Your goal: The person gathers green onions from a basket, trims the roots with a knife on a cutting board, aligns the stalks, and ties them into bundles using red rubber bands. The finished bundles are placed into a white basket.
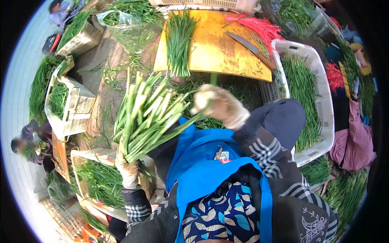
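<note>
My left hand point(127, 171), in a pale worn glove, grips a thick bunch of garlic chives point(149, 118), its cut pale ends fanned upward and away from me. To the right of the bunch, my gloved right hand point(220, 106) is blurred, its fingers curled around a few loose chive leaves point(214, 79). Some leaves of the bunch stretch across to that hand. Beyond both hands, a yellow cutting board point(209, 57) carries a trimmed bundle of chives point(180, 45), a knife point(250, 48) with a wooden handle, and a heap of red ties point(258, 25).
A white plastic crate point(326, 130) of chives stands at my right. Another crate point(79, 158) of greens is at lower left, with a white basket point(76, 106) above it. A clear bag point(133, 33) of greens sits at upper left. Several people work around the edges.
</note>
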Demonstrator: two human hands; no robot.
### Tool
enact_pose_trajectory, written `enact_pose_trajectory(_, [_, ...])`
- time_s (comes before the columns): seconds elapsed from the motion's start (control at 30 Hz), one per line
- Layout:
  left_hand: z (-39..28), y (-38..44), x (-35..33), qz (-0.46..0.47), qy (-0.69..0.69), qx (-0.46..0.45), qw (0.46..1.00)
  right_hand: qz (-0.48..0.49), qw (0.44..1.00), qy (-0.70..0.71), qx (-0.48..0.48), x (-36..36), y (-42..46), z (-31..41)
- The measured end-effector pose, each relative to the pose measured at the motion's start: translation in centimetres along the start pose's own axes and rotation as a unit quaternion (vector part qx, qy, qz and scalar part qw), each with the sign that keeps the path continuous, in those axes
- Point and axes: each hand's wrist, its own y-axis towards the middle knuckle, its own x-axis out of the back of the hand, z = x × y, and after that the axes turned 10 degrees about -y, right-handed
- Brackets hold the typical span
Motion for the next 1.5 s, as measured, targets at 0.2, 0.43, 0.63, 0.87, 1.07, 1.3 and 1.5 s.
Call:
enact_pose_trajectory(0.2, [-4.7, 1.7, 0.9, 0.064, 0.401, -0.204, 0.891, -0.023, 0.96, -0.252, -0.121, 7.8, -5.7, 8.4])
enact_pose_trajectory(0.43, [-4.2, 1.4, 1.2, 0.072, 0.46, -0.242, 0.851, -0.255, 0.721, -0.621, -0.174, 1.5, -5.1, 8.8])
enact_pose_trajectory(0.63, [-2.3, 0.8, -0.3, 0.05, 0.089, -0.047, 0.994, -0.162, 0.783, -0.593, -0.092, 0.7, -2.0, 6.5])
enact_pose_trajectory(0.87, [-4.5, 1.8, -0.9, 0.049, 0.333, -0.22, 0.916, -0.164, 0.709, -0.68, 0.089, -3.5, 2.1, 8.4])
enact_pose_trajectory(1.07, [-5.5, 1.8, -0.9, 0.1, 0.443, -0.259, 0.853, 0.051, 0.52, -0.842, 0.13, -6.4, 5.7, 8.2])
enact_pose_trajectory(1.3, [-5.8, 1.9, -0.7, 0.129, 0.484, -0.255, 0.827, 0.122, 0.461, -0.878, 0.037, -5.2, 7.0, 3.5])
enact_pose_trajectory(1.5, [-5.9, 1.5, -0.3, 0.148, 0.503, -0.236, 0.818, -0.04, 0.35, -0.935, 0.043, -3.3, 5.4, 3.7])
